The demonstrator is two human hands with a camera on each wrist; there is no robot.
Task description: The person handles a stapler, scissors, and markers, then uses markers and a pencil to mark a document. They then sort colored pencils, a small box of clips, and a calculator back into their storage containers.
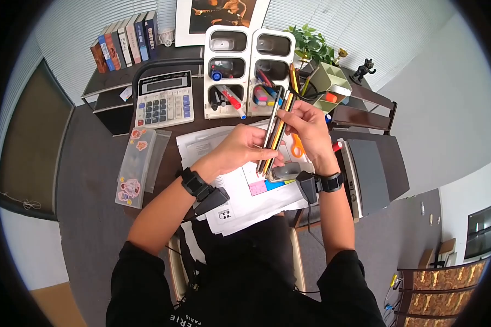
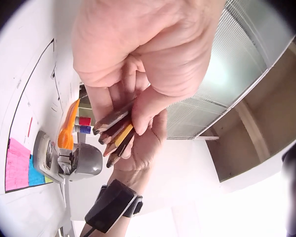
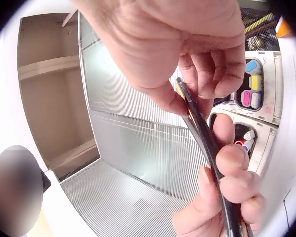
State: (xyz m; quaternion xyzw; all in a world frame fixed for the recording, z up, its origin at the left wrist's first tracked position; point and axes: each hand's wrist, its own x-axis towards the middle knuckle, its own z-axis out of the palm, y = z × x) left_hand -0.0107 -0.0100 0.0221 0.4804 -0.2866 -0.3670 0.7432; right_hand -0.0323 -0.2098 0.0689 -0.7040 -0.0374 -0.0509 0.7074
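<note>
Both hands hold a bundle of pencils [image 1: 273, 132], black, yellow and other colours, above the papers on the desk. My left hand [image 1: 236, 148] grips the lower part, thumb across the front. Sharpened tips [image 2: 119, 132] stick out below the thumb in the left wrist view. Higher up, my right hand [image 1: 310, 126] pinches the bundle near its upper ends. From the right wrist view, a black pencil [image 3: 203, 129] runs between the two hands, hiding most of the others. Beneath the hands sit a grey stapler [image 1: 289, 171] and orange scissors [image 1: 297, 146].
White organisers [image 1: 208, 111] with pens and highlighters stand at the back, beside a calculator [image 1: 165, 101]. A stickered clear case [image 1: 130, 169] lies at left. A green pen holder [image 1: 330, 82] stands back right, a grey-topped box [image 1: 368, 169] at right. Printed papers [image 1: 234, 191] cover the middle.
</note>
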